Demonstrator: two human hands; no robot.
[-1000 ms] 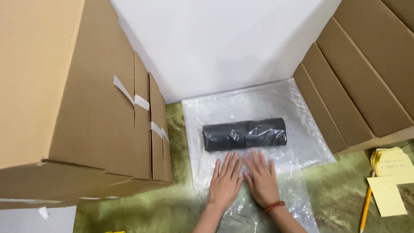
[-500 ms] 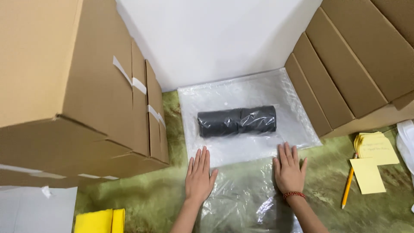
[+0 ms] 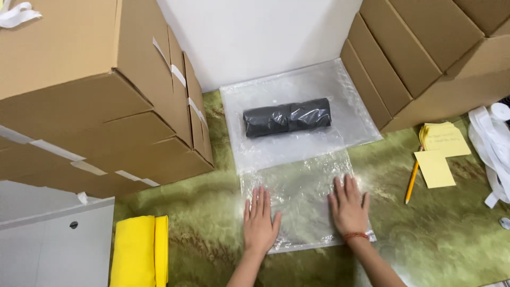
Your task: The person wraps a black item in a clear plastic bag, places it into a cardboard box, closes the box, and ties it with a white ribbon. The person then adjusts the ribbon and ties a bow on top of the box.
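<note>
A green, marbled tabletop (image 3: pixel 441 234) fills the space below a white wall, hemmed in by stacks of brown cardboard boxes (image 3: pixel 95 95) on the left and more cartons (image 3: pixel 419 58) on the right. In the middle lies a clear plastic bag (image 3: pixel 303 202), and everything else is easiest placed from it.

Both hands press flat on the bag's near end, fingers spread wide, gripping nothing: the left hand (image 3: pixel 260 223) on its left edge, half on the table, and the right hand (image 3: pixel 348 207) on its right side, a red cord at the wrist. At the far end of the bag, toward the wall and well apart from both hands, lies a dark grey rolled garment (image 3: pixel 287 117) wrapped in film.

The film looks slick and wrinkled; I'd judge that uneven pressure from the palms could trap air or set creases, and a push toward the wall might skid the whole bag and nudge the roll askew.

To the right of the bag lie a yellow pencil (image 3: pixel 411 182), yellow sticky notes (image 3: pixel 435 167) and white strips (image 3: pixel 491 143). To its left, near the table's front edge, sits a folded yellow cloth (image 3: pixel 139 258).
</note>
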